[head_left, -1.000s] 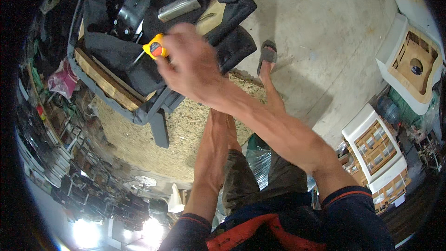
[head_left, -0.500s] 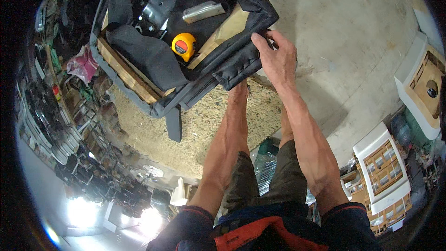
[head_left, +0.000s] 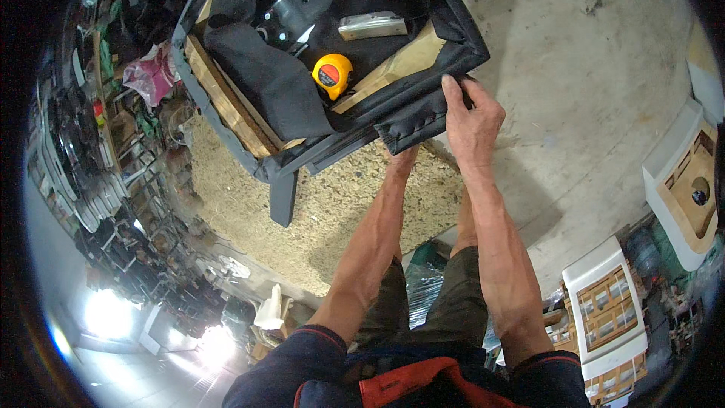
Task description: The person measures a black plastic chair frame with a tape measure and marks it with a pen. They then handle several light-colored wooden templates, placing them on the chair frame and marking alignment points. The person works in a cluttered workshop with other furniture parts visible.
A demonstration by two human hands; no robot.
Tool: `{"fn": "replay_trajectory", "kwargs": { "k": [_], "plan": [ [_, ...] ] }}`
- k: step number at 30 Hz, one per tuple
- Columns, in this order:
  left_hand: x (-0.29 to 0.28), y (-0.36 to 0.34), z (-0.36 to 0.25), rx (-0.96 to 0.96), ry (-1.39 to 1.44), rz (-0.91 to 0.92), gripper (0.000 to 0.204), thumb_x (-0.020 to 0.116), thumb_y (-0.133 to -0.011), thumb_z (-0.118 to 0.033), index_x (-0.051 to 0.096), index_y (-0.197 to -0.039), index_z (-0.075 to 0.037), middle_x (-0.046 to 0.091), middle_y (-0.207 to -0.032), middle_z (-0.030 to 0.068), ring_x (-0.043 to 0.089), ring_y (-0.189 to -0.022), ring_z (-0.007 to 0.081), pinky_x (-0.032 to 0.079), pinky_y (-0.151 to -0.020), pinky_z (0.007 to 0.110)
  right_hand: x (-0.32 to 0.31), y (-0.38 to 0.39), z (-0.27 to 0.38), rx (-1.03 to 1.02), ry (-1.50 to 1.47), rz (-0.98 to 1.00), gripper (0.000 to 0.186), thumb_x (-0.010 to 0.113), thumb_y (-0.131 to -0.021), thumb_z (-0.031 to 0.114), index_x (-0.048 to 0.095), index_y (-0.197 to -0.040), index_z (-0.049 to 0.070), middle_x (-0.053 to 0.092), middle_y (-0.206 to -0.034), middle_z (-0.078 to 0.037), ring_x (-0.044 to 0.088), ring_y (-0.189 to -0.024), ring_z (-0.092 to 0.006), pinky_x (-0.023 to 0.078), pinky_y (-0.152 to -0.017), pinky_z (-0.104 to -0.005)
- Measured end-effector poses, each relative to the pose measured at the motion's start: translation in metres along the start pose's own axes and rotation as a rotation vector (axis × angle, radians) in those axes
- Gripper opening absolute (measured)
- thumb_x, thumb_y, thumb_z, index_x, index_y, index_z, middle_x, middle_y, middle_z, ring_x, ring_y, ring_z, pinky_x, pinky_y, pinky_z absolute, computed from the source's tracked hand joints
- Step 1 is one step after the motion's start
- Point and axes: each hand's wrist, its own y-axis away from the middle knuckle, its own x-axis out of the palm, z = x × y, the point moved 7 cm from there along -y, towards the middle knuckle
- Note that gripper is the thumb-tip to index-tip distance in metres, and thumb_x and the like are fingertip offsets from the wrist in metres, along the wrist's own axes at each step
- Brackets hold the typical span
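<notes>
A black fabric-covered furniture piece with wooden rails lies open at the top. Inside it are a yellow tape measure, a silver metal bracket, a dark metal plate and loose dark fabric. My right hand is closed round the right end of a padded black strip on the piece's near edge. My left hand reaches beneath that same strip, its fingers hidden.
A speckled foam pad lies below the piece on the concrete floor. Piled metal parts line the left; white-and-wood furniture frames and a white shell with a wooden insert stand at the right. My legs show below.
A second ago my right hand was on the tape measure; it has let go and moved right onto the padded strip. Since half a second ago the piece appears slightly farther right in view.
</notes>
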Motion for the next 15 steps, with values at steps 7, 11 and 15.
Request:
{"fn": "replay_trajectory", "kwargs": {
  "k": [7,11,15],
  "plan": [
    [-0.004,-0.002,0.002,-0.010,-0.022,-0.035,0.058,0.071,-0.092,-0.034,0.051,-0.139,-0.007,0.055,-0.142,0.0125,0.051,-0.132,0.0313,0.039,-0.114,0.048,-0.021,-0.008,-0.014,0.001,-0.060,0.096,0.027,0.074,-0.092,0.018,0.071,-0.108,-0.004,0.071,-0.096,-0.012,0.062,-0.081,-0.0175,0.050,-0.071,-0.0299],
    [-0.005,-0.007,0.003,-0.008,-0.028,-0.052,0.058,0.072,-0.091,-0.034,0.052,-0.139,-0.007,0.056,-0.142,0.0128,0.051,-0.132,0.0314,0.039,-0.114,0.048,-0.040,0.005,0.024,-0.381,0.187,0.097,0.036,0.080,-0.081,0.013,0.068,-0.113,0.000,0.065,-0.122,-0.014,0.063,-0.109,-0.0304,0.053,-0.090,-0.0408],
    [-0.005,-0.008,0.002,-0.009,-0.019,-0.066,0.059,0.073,-0.091,-0.034,0.052,-0.138,-0.006,0.056,-0.142,0.0131,0.051,-0.132,0.0314,0.039,-0.114,0.047,-0.009,0.018,0.061,-0.786,0.421,0.474,0.068,0.084,-0.067,0.020,0.060,-0.129,0.003,0.051,-0.137,-0.019,0.045,-0.133,-0.0398,0.038,-0.111,-0.0545]
  ]
}}
